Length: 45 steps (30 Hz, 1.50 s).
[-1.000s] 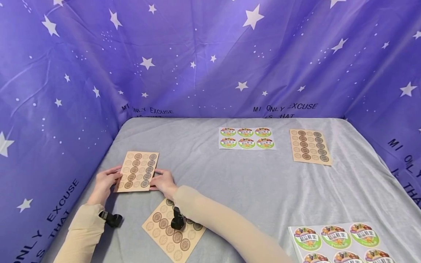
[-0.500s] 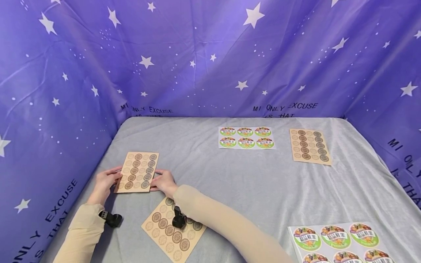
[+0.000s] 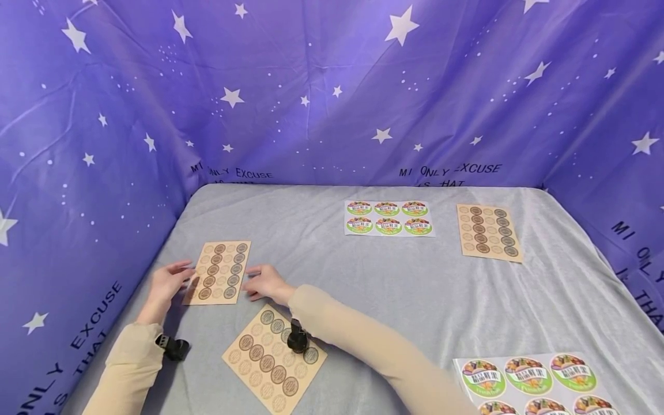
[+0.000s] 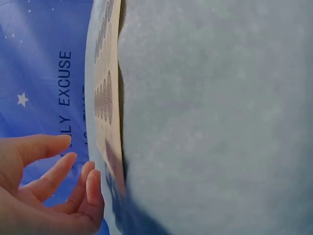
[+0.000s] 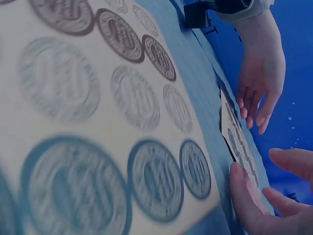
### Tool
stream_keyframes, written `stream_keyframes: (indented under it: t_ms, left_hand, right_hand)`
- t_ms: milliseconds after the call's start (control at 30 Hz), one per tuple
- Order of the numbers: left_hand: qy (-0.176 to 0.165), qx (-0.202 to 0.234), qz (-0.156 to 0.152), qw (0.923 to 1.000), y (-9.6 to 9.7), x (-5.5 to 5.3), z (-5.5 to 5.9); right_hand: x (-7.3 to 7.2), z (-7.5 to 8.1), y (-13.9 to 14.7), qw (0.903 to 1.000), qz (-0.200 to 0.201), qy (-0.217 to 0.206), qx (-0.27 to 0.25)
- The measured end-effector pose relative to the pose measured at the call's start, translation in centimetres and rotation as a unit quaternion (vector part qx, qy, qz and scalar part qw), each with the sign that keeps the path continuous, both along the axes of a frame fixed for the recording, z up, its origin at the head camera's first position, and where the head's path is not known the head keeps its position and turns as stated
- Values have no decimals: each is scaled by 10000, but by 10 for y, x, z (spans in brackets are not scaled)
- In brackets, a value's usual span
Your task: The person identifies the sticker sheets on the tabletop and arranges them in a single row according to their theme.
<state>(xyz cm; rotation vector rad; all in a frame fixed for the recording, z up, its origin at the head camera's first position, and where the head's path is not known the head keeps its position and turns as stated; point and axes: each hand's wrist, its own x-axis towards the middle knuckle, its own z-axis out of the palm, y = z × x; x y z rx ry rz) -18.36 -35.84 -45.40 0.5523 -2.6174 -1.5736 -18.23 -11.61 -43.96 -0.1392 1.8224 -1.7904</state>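
Observation:
A brown sheet of round stickers lies on the grey cloth at the left, between both hands. My left hand hovers at its left edge with loosely bent, spread fingers holding nothing; in the left wrist view those fingers stand apart from the sheet's edge. Just off the right edge is my right hand, its fingers relaxed and holding nothing. A second brown sticker sheet lies turned at an angle below my right wrist, partly covered by the wrist camera; it fills much of the right wrist view.
At the back middle lies a white sheet of fruit stickers. Another brown sticker sheet is at the back right. White fruit sticker sheets lie at the front right, cut off by the frame. Purple star-patterned curtains enclose the table.
Both hands have let go of the left brown sticker sheet, which now lies down on the cloth. My right hand has drawn slightly right, uncovering more of the angled sheet.

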Motion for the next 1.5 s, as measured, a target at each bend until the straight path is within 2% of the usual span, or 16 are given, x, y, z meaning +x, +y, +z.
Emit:
stream_keyframes:
  t_ms: [100, 167, 300, 367, 467, 600, 700, 800, 833, 1033, 1167, 1300, 1500]
  left_hand:
    - [224, -153, -324, 9991, -3, -2, -6]
    - [309, -158, -637, 9974, -1, -1, -4]
    - [331, -73, -1356, 9902, 11, 8, 14]
    - [308, 11, -1618, 9863, 17, 12, 23]
    - [191, -12, -1829, 9829, 24, 14, 31]
    - [77, 179, -2120, 9771, 16, 6, 14]
    - [192, 644, -2401, 9684, 6, 2, -3]
    - [267, 940, -2822, 9544, 7, 5, -2]
    - [234, 1023, -2950, 9497, 9, 7, 1]
    - [-335, 900, -3277, 9399, 31, 21, 26]
    - [-388, 825, -3604, 9283, 44, 28, 38]
    - [-499, 879, -3825, 9184, 50, 33, 40]
    - [-570, 999, -4162, 9020, 54, 36, 36]
  right_hand:
    - [0, 4, 10, 9997, 164, 117, 117]
    - [1, 8, 16, 9994, 252, 177, 126]
    - [5, 11, 27, 9991, 345, 223, 36]
    - [7, 13, 33, 9989, 394, 256, -10]
    - [13, 21, 42, 9986, 459, 266, -28]
    - [17, 19, 49, 9987, 458, 219, 5]
    - [18, 13, 52, 9989, 446, 174, -29]
    - [22, 14, 58, 9989, 449, 132, -27]
    - [23, 14, 60, 9989, 451, 134, -8]
    - [31, 14, 76, 9992, 402, 36, -19]
    - [36, 14, 85, 9991, 413, -79, -104]
    - [42, 15, 93, 9988, 458, -108, -142]
    - [49, 11, 107, 9983, 533, -130, -216]
